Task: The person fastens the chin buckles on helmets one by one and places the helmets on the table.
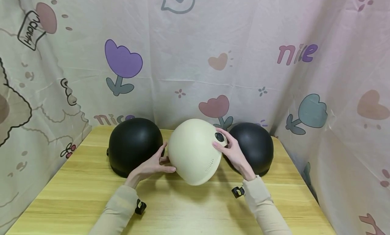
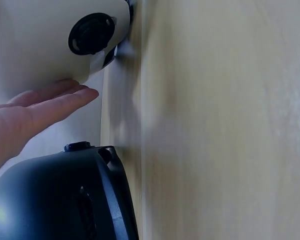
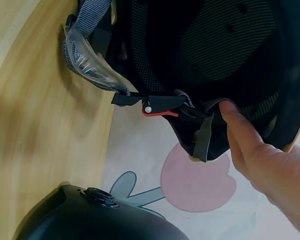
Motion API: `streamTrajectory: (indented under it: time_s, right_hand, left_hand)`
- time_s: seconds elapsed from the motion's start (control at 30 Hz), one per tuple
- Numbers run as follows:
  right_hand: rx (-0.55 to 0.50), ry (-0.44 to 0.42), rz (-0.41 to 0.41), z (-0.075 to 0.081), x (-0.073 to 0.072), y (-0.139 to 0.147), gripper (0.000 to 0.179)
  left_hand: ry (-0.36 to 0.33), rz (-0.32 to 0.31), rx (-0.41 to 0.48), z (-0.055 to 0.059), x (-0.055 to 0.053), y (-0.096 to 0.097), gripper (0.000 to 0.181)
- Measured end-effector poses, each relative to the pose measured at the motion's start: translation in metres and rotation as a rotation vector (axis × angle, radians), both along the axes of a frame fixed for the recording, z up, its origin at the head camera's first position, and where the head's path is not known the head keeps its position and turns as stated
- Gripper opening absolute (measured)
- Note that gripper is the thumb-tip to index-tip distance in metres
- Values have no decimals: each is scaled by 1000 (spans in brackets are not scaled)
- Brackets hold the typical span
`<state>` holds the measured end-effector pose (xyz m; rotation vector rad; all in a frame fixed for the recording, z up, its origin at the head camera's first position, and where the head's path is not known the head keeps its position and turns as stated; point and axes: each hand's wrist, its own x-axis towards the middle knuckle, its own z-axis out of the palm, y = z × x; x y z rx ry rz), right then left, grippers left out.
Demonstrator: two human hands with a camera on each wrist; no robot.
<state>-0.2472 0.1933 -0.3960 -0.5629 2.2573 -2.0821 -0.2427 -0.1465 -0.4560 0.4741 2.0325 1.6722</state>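
Note:
A cream helmet point(image 1: 195, 150) is held tilted above the table, between two black helmets. My right hand point(image 1: 234, 153) grips its rim at the right, next to a round black knob point(image 1: 219, 136). The right wrist view looks into the dark lining point(image 3: 225, 45), where one digit of the right hand point(image 3: 250, 145) hooks inside the edge. A strap with a red-edged buckle point(image 3: 160, 113) hangs there. At the helmet's lower left, my left hand point(image 1: 152, 165) rests against the shell; in the left wrist view its fingers point(image 2: 60, 106) lie straight along the cream surface.
One black helmet point(image 1: 134, 147) sits on the wooden table point(image 1: 189, 211) close behind the left hand. Another black helmet point(image 1: 253, 147) stands at the right, partly covered by the right hand. A printed cloth point(image 1: 182, 52) hangs behind and along both sides.

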Motion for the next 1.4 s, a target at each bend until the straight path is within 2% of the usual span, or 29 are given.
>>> streamTrajectory:
  time_s: [0.37,0.63,1.0,1.23,1.4]
  right_hand:
    - [-8,-47,53,-7,-1,6,61]
    - [105,-62,10,-10,0,7,64]
    - [214,-95,11,-15,2,10,79]
    - [254,-101,-8,-20,1,13,79]
    - [276,-107,-20,-25,1,16,75]
  left_hand:
    - [74,27,-17,0,3,7,122]
    - [127,40,-25,-1,4,10,122]
    - [135,63,-24,-1,4,13,128]
    - [147,70,-25,-1,5,13,128]
    - [163,95,-64,-2,6,15,127]
